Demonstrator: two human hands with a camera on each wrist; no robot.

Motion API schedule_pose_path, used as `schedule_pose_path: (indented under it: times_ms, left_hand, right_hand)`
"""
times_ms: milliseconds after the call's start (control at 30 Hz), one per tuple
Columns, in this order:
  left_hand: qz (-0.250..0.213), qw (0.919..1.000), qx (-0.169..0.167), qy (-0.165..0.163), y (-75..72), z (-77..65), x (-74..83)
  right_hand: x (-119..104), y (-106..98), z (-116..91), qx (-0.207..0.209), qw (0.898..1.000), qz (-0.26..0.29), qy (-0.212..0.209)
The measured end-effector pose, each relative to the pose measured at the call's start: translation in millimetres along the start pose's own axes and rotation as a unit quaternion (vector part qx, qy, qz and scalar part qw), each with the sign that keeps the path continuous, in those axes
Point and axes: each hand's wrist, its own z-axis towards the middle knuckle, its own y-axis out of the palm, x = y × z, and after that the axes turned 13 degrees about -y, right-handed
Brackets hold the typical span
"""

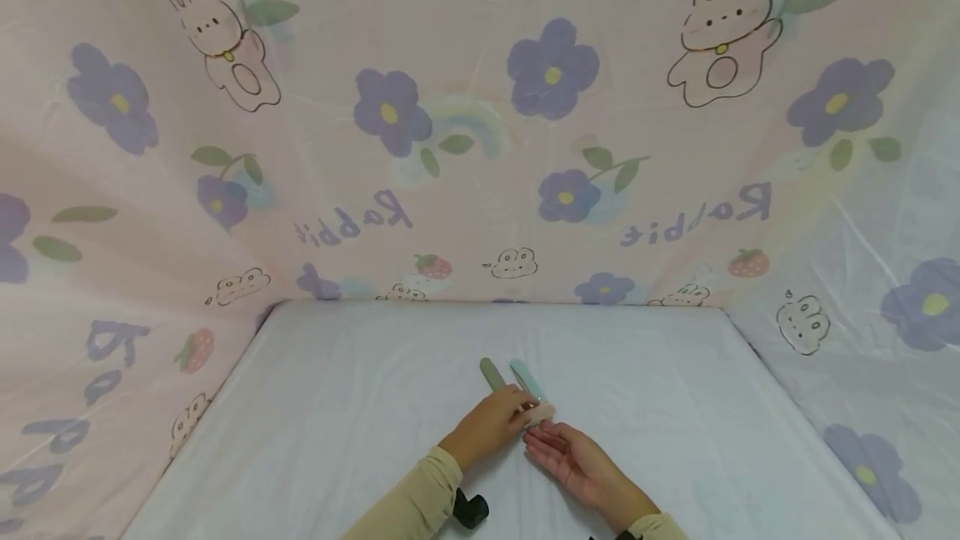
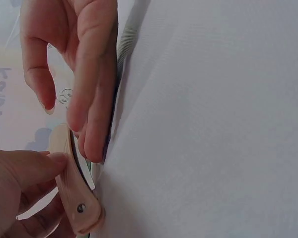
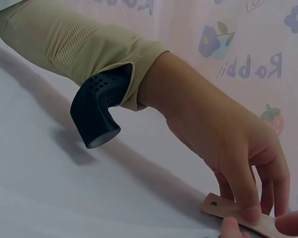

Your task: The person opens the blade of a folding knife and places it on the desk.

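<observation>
My left hand (image 1: 486, 426) pinches a pale pink folding knife (image 2: 72, 183) by its handle, thumb on the near face and fingers behind. A rivet shows at one end of the handle, and a strip of the blade (image 2: 83, 166) shows along its edge. Close by, my right hand (image 1: 576, 463) has its palm turned up and its fingers loosely extended, the fingertips right at the knife's other end. Just beyond the left hand lie an olive green handle (image 1: 491, 372) and a mint green one (image 1: 527, 378), side by side, their near ends partly hidden.
A white cloth covers the table (image 1: 337, 390). Printed fabric walls (image 1: 465, 190) with rabbits and flowers rise at the back and both sides. A dark angled wrist device (image 3: 97, 109) sticks out from the left sleeve (image 3: 84, 44).
</observation>
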Motion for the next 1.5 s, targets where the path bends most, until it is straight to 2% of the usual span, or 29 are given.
schedule_pose_path:
  times_ms: [167,267,367,500,567,633,833,1167,1233,1300,1500]
  left_hand:
    - [-0.071,0.9971,-0.025,-0.005,-2.8,0.4,-1.8]
    - [-0.116,0.9925,-0.036,-0.009,-4.8,0.5,-1.7]
    - [-0.16,0.9857,-0.046,-0.027,-8.3,-1.1,0.2]
    - [-0.221,0.9718,-0.057,-0.061,-13.3,-3.8,5.5]
    - [-0.257,0.9617,-0.061,-0.074,-15.9,-5.2,8.9]
    - [-0.297,0.9483,-0.07,-0.088,-18.4,-6.8,12.6]
    - [-0.411,0.8979,-0.107,-0.115,-24.7,-11.5,21.5]
    - [-0.514,0.8321,-0.141,-0.152,-34.2,-20.2,31.8]
    - [-0.527,0.8222,-0.147,-0.158,-34.3,-23.4,32.8]
    - [-0.535,0.8167,-0.147,-0.159,-34.4,-26.6,33.8]
    - [-0.534,0.8159,-0.138,-0.173,-35.5,-31.3,33.1]
  right_hand:
    - [-2.8,2.0,-1.3,-0.004,1.0,-0.007,-0.018]
    - [-5.0,4.3,-1.8,-0.003,0.998,-0.039,-0.041]
    - [-8.2,7.3,-2.5,0.005,0.995,-0.085,-0.058]
    - [-13.6,11.7,-3.7,0.022,0.989,-0.131,-0.073]
    - [-16.4,14.3,-4.5,0.026,0.986,-0.146,-0.082]
    - [-18.8,16.6,-4.9,0.019,0.983,-0.158,-0.091]
    - [-25.4,24.0,-6.3,0.001,0.975,-0.189,-0.115]
    - [-32.8,32.0,-9.8,-0.014,0.968,-0.221,-0.116]
    - [-33.5,32.3,-10.6,-0.023,0.965,-0.236,-0.114]
    - [-34.3,32.1,-11.7,-0.038,0.961,-0.249,-0.112]
    - [-36.0,32.1,-12.9,-0.083,0.954,-0.27,-0.102]
